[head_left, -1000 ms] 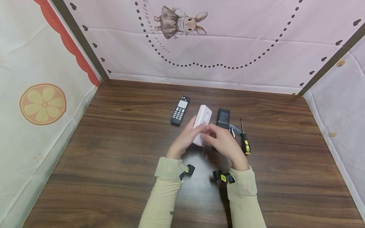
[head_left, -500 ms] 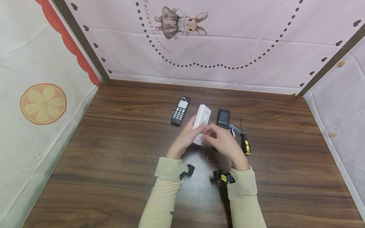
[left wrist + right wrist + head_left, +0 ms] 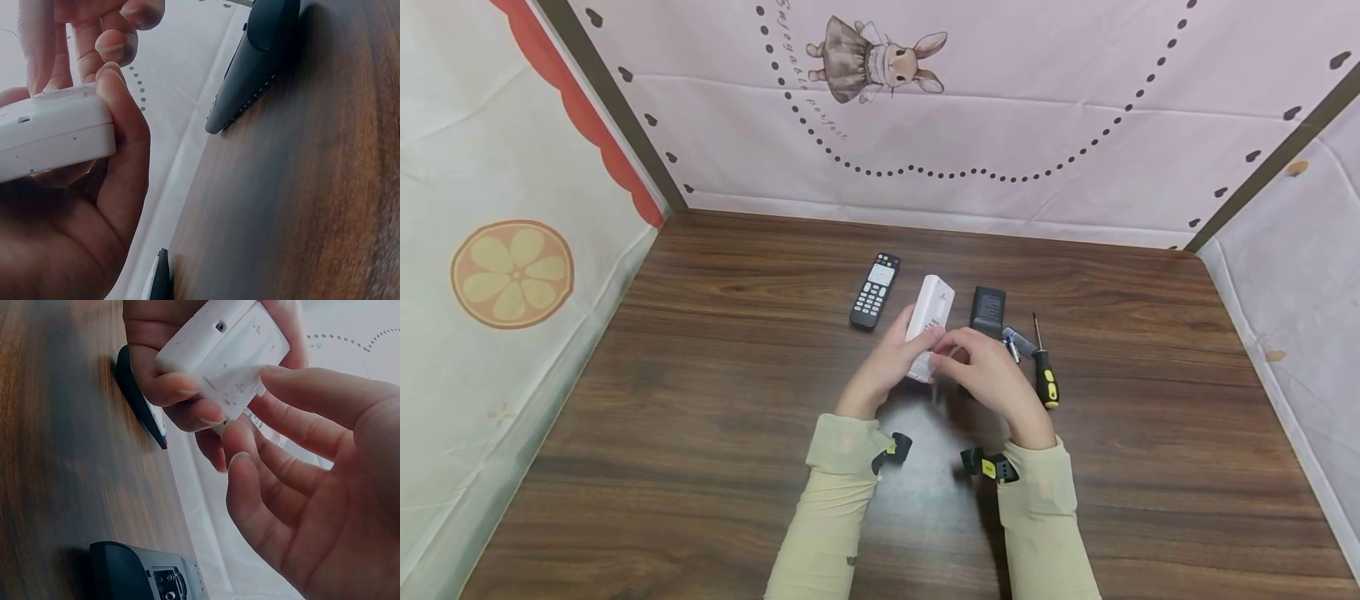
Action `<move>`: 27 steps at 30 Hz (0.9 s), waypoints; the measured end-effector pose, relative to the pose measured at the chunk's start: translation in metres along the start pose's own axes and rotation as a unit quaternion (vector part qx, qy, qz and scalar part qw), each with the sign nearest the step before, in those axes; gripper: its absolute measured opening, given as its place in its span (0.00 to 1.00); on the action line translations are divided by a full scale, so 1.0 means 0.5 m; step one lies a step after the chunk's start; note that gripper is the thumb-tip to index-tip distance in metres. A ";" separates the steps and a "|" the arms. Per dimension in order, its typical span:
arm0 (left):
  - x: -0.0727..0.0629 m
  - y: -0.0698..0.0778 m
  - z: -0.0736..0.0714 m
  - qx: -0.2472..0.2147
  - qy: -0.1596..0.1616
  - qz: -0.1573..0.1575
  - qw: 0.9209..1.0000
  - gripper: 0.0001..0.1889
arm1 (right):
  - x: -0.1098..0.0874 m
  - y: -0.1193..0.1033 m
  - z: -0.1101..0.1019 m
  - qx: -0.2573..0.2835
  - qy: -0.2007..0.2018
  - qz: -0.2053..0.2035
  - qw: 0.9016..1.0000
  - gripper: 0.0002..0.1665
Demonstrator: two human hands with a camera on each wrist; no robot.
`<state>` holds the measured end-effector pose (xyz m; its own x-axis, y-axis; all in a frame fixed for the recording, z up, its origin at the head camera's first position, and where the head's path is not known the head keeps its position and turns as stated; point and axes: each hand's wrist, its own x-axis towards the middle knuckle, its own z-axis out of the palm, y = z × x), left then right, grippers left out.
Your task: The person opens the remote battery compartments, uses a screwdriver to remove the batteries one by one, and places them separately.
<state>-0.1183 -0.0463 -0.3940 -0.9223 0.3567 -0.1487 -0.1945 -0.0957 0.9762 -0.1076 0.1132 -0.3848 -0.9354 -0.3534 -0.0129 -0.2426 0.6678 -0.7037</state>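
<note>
White device (image 3: pixel 933 307) has tipped slightly left over the past second, more print (image 3: pixel 935 322) showing. Left hand (image 3: pixel 883 360) curls round it, above the surface (image 3: pixel 737 375); right hand (image 3: pixel 988 371), fingers bent, pinches it at the panel (image 3: pixel 234 372) edge. Remote (image 3: pixel 875 290) lies to its left; black case (image 3: pixel 988 310) and screwdriver (image 3: pixel 1046 379), right.

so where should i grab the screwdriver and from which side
Probably by its thick black-and-yellow handle, with the right hand coming from above on the near side. The screwdriver lies flat, handle end nearer, thin shaft pointing away; a small grey piece crowds the left.
</note>
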 end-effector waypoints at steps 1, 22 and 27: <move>0.000 0.000 0.000 -0.001 -0.001 -0.001 1.000 0.26 | 0.000 0.000 0.000 0.000 -0.001 0.000 1.000 0.10; -0.002 0.003 0.002 0.016 -0.004 0.001 1.000 0.24 | -0.001 0.001 -0.002 -0.002 -0.015 0.013 1.000 0.11; -0.003 0.003 0.001 0.019 -0.002 -0.005 1.000 0.24 | 0.000 0.003 0.000 0.001 -0.016 0.012 1.000 0.11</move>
<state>-0.1171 -0.0464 -0.3922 -0.9193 0.3606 -0.1574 -0.1899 -0.0563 0.9802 -0.1078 0.1141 -0.3857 -0.9320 -0.3584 -0.0534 -0.2193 0.6753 -0.7042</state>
